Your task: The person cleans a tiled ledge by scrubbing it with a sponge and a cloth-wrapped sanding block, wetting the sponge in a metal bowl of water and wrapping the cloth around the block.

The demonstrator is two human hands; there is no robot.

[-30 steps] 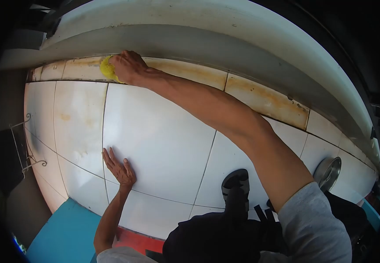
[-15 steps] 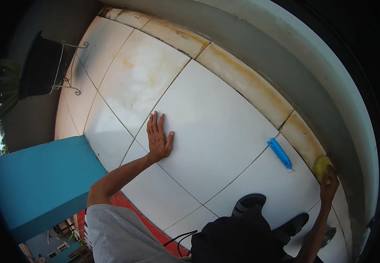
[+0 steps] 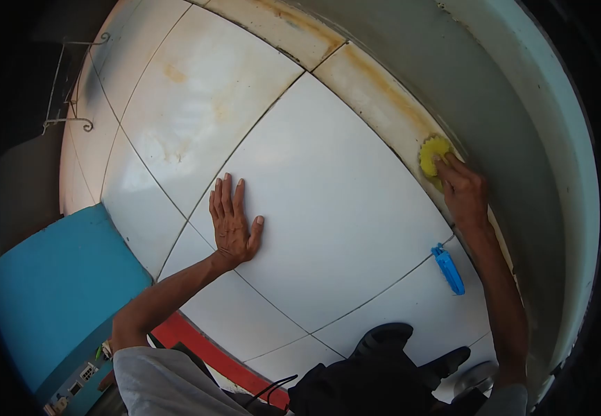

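Note:
My right hand [image 3: 465,192] grips a yellow scrubbing pad [image 3: 433,157] with a wavy edge and presses it on the narrow border tile [image 3: 383,90], which has brown stains, beside the grey wall. My left hand [image 3: 232,225] lies flat on a large white floor tile [image 3: 314,201], fingers spread, holding nothing. Below my right hand, a blue plastic object [image 3: 448,269] lies on the floor; I cannot tell exactly what it is.
A metal bowl [image 3: 476,378] stands near my feet at the lower right. At the left are a teal block [image 3: 64,291] and a curled metal stand [image 3: 71,83]. The curved grey wall [image 3: 515,139] runs along the right. A red strip [image 3: 210,351] edges the floor.
The view has turned since the oldest frame. Since the middle frame, my right hand has moved the yellow pad up along the border tiles. My left hand stays flat on the floor.

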